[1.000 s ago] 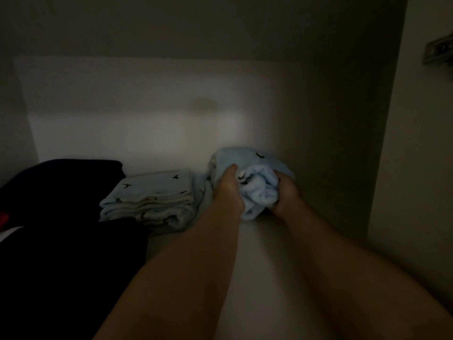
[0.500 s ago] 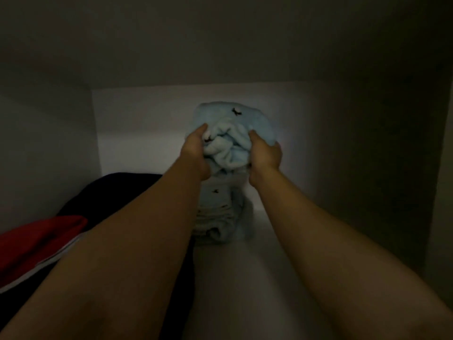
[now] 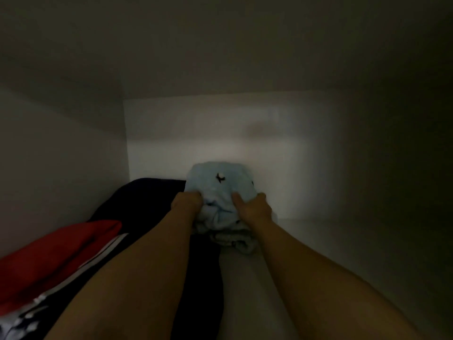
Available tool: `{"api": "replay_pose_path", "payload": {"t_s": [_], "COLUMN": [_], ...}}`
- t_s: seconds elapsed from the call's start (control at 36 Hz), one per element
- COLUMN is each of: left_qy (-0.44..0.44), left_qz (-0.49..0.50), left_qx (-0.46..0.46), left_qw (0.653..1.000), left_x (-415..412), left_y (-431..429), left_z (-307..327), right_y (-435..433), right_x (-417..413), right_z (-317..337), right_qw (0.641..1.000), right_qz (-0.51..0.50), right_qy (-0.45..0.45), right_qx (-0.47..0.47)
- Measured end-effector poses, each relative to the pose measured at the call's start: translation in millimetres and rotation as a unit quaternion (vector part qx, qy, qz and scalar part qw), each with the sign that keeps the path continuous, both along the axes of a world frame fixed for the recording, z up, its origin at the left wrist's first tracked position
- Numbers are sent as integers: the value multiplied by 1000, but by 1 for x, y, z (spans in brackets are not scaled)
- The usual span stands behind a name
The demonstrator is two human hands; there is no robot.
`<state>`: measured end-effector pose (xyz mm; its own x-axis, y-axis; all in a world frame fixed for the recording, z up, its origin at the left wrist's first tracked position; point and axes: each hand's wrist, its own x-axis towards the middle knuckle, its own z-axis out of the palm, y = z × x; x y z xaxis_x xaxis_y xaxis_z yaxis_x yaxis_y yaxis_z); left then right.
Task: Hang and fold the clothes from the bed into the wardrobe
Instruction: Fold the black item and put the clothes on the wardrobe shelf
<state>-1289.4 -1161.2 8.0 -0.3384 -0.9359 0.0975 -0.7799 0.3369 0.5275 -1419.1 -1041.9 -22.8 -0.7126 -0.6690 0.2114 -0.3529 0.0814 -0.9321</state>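
Inside a dim wardrobe compartment, a person is seating a loosely rolled pale blue garment [image 3: 218, 182], printed with small dark figures, on top of a folded pale garment [image 3: 235, 241] that is lying on the wardrobe shelf [image 3: 245, 290]. The left hand [image 3: 187, 201] is gripping the bundle's left side with its fingers curled into the cloth. The right hand [image 3: 252, 207] is clamping the right side, with the thumb pressing into the fabric. The bundle is sitting between the two hands and just beyond them, close to the back wall [image 3: 220, 131]. Squeezing from both sides is probably stopping the loose roll from springing open while it is being squared up on the piece beneath. Just left of the left hand, a dark navy garment [image 3: 147, 197] is lying on the same shelf. Farther left, nearer the person, a red garment [image 3: 61, 246] with white stripes is showing against it, and the dimness is hiding whether it lies on the navy one or beside it. Stacking like on like appears to be saving shelf room for further folded pieces.
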Motion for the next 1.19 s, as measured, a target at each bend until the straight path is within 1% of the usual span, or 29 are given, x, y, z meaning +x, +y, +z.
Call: {"api": "replay_pose_path", "payload": {"t_s": [0.11,0.17,0.25,0.33,0.42,0.5,0.58,0.72,0.81,0.86,0.94,1.03,1.08,1.14,1.19], "left_qy": [-62,-71,-59,-68,-69,-47,-21,21,60,91,127,167,201,220,226], "left_qz": [-7,-16,-14,-17,-26,-49,-67,-131,-191,-234,-302,-352,-375,-363,-341], "left_qx": [-10,-35,-45,-91,-91,-94,-118,-122,-168,-196,-217,-239,-258,-272,-255], "left_qw": [998,997,997,993,993,993,990,984,965,948,920,889,867,864,876], "left_x": [9,14,23,32,41,51,64,87,109,128,158,192,218,239,262], "left_y": [14,21,35,50,64,74,91,137,168,190,223,250,264,275,282], "left_z": [16,23,30,37,40,36,28,23,15,6,-18,-49,-72,-93,-118], "right_y": [0,3,8,12,15,21,35,83,115,135,166,197,217,235,254], "right_x": [15,22,30,37,44,52,66,99,120,137,164,194,216,232,254], "right_z": [11,14,15,18,19,17,15,11,7,1,-14,-30,-42,-54,-72], "right_qw": [999,996,992,989,984,980,977,979,972,966,964,959,960,961,960], "right_qz": [-18,-26,-32,-52,-74,-95,-104,-74,-58,-70,-96,-120,-140,-156,-174], "right_qy": [46,79,121,128,146,156,170,180,225,246,249,255,241,228,220], "right_qx": [3,17,26,51,77,85,80,64,36,26,11,11,4,-22,-25]}}
